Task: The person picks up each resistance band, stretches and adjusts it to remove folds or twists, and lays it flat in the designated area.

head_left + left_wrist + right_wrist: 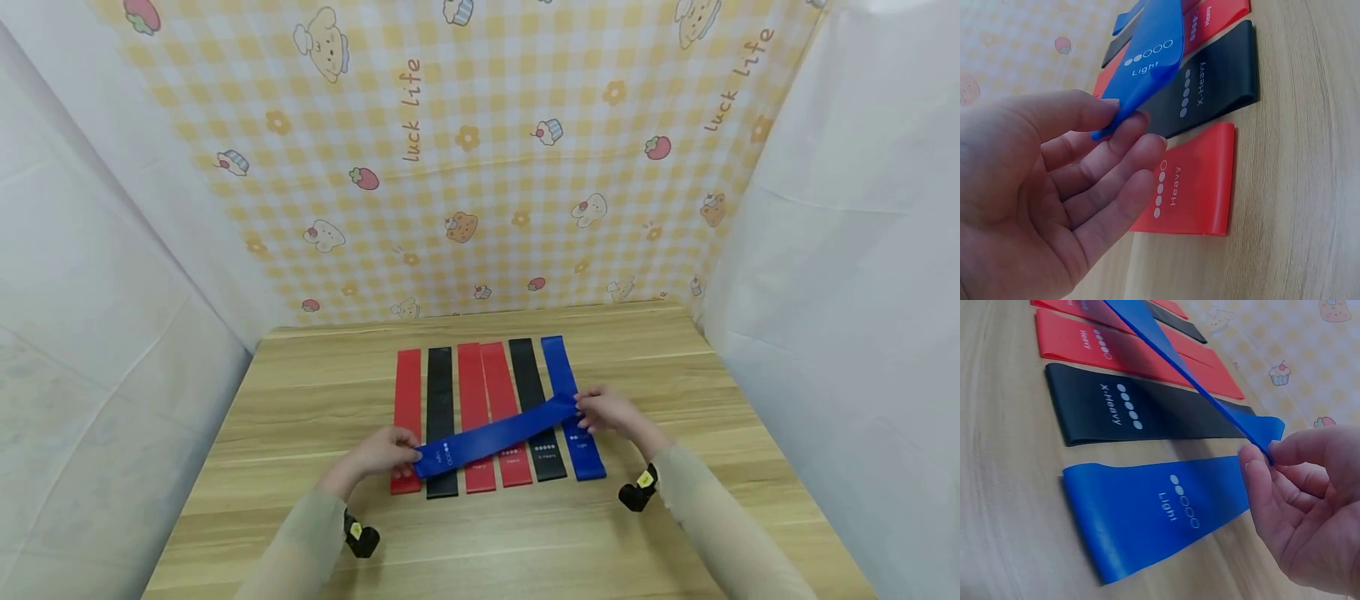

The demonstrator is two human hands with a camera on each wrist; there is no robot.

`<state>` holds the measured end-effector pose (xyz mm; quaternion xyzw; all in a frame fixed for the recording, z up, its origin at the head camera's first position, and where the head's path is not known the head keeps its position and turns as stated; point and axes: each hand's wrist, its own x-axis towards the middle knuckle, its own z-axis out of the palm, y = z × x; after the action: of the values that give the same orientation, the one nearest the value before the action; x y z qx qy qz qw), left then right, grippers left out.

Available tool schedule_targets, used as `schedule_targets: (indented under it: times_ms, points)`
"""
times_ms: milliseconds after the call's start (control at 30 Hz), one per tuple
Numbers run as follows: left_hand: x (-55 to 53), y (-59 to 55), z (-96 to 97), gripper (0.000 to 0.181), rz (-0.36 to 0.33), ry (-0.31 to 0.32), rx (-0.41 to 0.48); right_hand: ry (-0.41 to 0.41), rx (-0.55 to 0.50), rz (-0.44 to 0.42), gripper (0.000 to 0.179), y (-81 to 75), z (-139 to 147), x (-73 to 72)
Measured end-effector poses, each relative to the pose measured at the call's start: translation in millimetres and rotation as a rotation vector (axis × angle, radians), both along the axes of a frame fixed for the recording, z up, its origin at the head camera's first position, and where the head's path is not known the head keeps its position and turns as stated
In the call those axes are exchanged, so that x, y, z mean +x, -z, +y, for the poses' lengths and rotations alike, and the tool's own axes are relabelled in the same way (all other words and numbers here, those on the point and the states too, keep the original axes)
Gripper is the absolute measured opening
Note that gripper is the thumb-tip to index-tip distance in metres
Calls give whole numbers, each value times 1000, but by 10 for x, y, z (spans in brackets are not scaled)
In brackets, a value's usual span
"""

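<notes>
A blue resistance band marked "Light" stretches slantwise over a row of other bands, higher at its right end. My left hand pinches its left end between thumb and fingers, as the left wrist view shows close up. At the other end, my right hand pinches a corner with thumb and fingertips. Under the held band lie a red band, a black band, two more red bands and a second black band. Another blue "Light" band lies at the row's right, below my right hand.
The bands rest on a wood-grain table. A yellow checked cloth with cartoon prints hangs behind it, and white sheets hang at both sides. Black wrist cameras sit under both forearms.
</notes>
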<state>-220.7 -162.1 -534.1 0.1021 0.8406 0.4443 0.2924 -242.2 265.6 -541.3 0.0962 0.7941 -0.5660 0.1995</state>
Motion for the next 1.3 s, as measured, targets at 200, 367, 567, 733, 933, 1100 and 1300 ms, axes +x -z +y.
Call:
schedule_targets:
  times_ms: [200,367,567,733,933,1100,1300]
  points:
    - [20,-42,36,7,25,-1,0,-1,-30,-19,31,-58,41,-66]
    - [33,-38,60,14,33,32,78,16,-61,-19,30,-150,47,-147]
    - [61,18,121,32,26,89,171,14,-39,59,28,-216,65,-282]
    - [124,14,217,28,14,149,213,-9,-36,144,29,-252,113,-389]
    - [220,-17,384,10,-4,241,212,-35,-16,171,27,-314,151,-480]
    - [294,-16,578,4,-47,304,212,-69,4,174,22,-342,162,-567]
    - [354,-25,834,4,-48,323,219,-71,44,160,24,-372,182,-682]
